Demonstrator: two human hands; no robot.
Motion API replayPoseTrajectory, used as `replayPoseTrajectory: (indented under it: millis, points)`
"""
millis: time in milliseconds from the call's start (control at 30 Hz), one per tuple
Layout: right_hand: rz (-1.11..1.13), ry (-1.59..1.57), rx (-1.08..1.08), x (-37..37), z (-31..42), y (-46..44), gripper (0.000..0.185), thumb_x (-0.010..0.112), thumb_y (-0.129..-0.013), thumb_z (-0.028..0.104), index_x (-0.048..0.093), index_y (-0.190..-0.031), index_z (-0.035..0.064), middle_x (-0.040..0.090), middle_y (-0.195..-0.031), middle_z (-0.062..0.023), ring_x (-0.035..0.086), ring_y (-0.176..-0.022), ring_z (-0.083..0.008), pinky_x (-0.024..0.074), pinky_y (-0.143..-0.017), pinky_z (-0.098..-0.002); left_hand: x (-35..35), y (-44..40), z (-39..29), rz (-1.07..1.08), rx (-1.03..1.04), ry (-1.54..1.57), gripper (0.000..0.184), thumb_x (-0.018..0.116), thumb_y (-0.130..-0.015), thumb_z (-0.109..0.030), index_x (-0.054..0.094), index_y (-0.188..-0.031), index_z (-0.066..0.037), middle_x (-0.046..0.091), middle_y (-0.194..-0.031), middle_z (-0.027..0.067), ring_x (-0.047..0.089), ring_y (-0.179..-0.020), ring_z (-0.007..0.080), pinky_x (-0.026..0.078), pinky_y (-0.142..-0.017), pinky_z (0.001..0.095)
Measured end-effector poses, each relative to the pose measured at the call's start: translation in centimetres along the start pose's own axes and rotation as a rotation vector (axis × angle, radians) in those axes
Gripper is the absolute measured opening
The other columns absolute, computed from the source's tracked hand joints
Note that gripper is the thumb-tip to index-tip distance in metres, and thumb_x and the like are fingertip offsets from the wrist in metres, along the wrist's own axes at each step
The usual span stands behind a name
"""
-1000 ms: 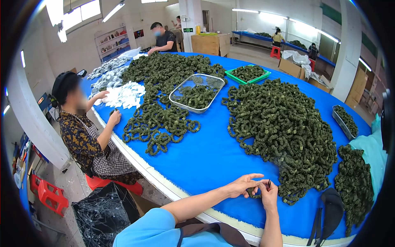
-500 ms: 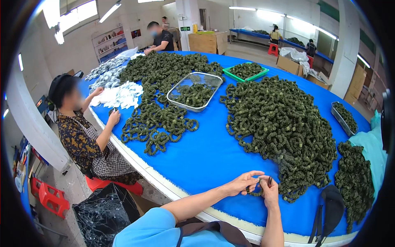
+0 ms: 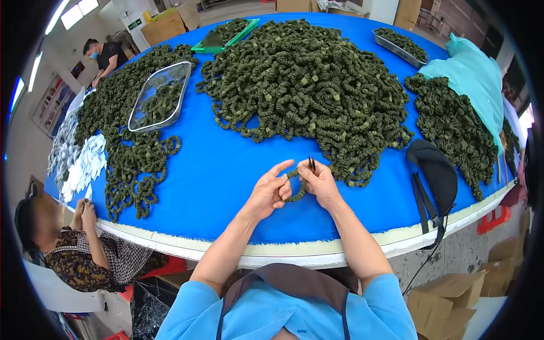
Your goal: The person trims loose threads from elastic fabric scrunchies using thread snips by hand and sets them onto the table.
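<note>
My left hand (image 3: pixel 268 191) is closed on a dark green ruffled ring (image 3: pixel 296 195), like a scrunchie, pinching it between thumb and fingers. My right hand (image 3: pixel 322 186) touches the ring's other side, its fingers wrapped round what look like small thread snips (image 3: pixel 311 164); two dark pointed tips stick up above the fist, the rest being hidden. Both hands are close together over the blue tabletop (image 3: pixel 226 192). Just beyond them rises a big heap of similar green rings (image 3: pixel 311 85).
A wire basket (image 3: pixel 134 116), a green tray (image 3: pixel 207 49) and a metal tray (image 3: pixel 411 58) hold more rings. At right are a black bag (image 3: pixel 433 170), another ring pile (image 3: pixel 453 124) and teal plastic (image 3: pixel 476 71). A co-worker (image 3: pixel 79 260) sits left, near white pieces (image 3: pixel 88 164).
The view has swung right and down, so the heap and my hands now sit nearer the middle. My hands still hold the ring and the snips close together.
</note>
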State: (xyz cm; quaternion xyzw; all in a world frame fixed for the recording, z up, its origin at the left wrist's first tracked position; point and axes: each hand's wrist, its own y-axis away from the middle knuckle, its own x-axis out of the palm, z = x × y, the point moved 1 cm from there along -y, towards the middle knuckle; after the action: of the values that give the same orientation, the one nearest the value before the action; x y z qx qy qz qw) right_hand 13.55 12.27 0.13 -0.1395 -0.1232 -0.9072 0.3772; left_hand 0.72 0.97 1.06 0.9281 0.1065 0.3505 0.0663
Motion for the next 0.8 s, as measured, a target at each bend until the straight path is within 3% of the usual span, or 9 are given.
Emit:
replayPoseTrajectory:
  millis: [67,200,400,533,733,800]
  points:
    - [0.063,-0.06,0.103,0.4,0.0,0.1,0.006,0.062,-0.088,0.009,0.064,-0.088,0.0041,0.056,-0.072,0.0022,0.042,-0.061,-0.0051,0.0351,-0.055,-0.019,-0.2,0.1,-0.3,-0.003,0.026,0.014,0.049,0.052,-0.096,-0.014,0.037,-0.142,-0.008,0.043,-0.059,0.0003,0.043,-0.054,0.0089,0.021,-0.035,0.0158]
    - [0.019,0.214,-0.173,1.0,-0.9,-0.2,0.007,0.063,-0.088,0.01,0.066,-0.087,0.004,0.056,-0.068,0.0025,0.04,-0.056,-0.0051,0.033,-0.05,-0.0198,-0.2,-0.1,-0.2,0.036,-0.009,-0.029,0.047,0.046,-0.098,-0.013,0.033,-0.143,-0.01,0.043,-0.059,-0.0002,0.042,-0.052,0.0081,0.02,-0.036,0.0169]
    - [-0.179,0.139,-0.256,0.6,-2.6,-1.3,0.008,0.063,-0.087,0.01,0.067,-0.085,0.0037,0.057,-0.067,0.0021,0.04,-0.056,-0.0057,0.033,-0.049,-0.0204,0.5,-0.7,1.0,-0.02,0.022,-0.019,0.042,0.05,-0.097,-0.015,0.043,-0.137,-0.006,0.043,-0.056,-0.0003,0.044,-0.051,0.0085,0.021,-0.034,0.016]
    - [-0.11,0.406,-0.257,1.6,-1.5,-0.1,0.006,0.063,-0.088,0.009,0.065,-0.086,0.0045,0.057,-0.071,0.001,0.042,-0.059,-0.0051,0.0343,-0.053,-0.0187,0.1,-0.3,1.3,-0.273,0.089,-0.557,0.029,0.051,-0.098,-0.02,0.057,-0.121,-0.004,0.046,-0.058,-0.0002,0.046,-0.052,0.0076,0.024,-0.034,0.0159]
    - [-0.264,0.304,-0.264,0.8,-2.4,-1.4,0.007,0.063,-0.089,0.009,0.065,-0.087,0.0031,0.059,-0.073,0.0003,0.043,-0.06,-0.005,0.035,-0.054,-0.0187,0.2,-0.2,1.5,-0.207,0.125,-0.569,0.023,0.053,-0.098,-0.023,0.064,-0.101,-0.003,0.053,-0.063,0.0014,0.05,-0.055,0.0064,0.031,-0.037,0.0171]
    - [-0.248,0.24,-0.289,0.2,-3.0,-2.0,0.008,0.063,-0.089,0.01,0.065,-0.088,0.0026,0.06,-0.073,-0.0008,0.043,-0.058,-0.005,0.0344,-0.051,-0.0183,0.2,-0.4,1.8,-0.15,0.08,-0.32,0.023,0.054,-0.098,-0.024,0.063,-0.1,-0.003,0.054,-0.065,0.0017,0.051,-0.056,0.0063,0.034,-0.038,0.0181]
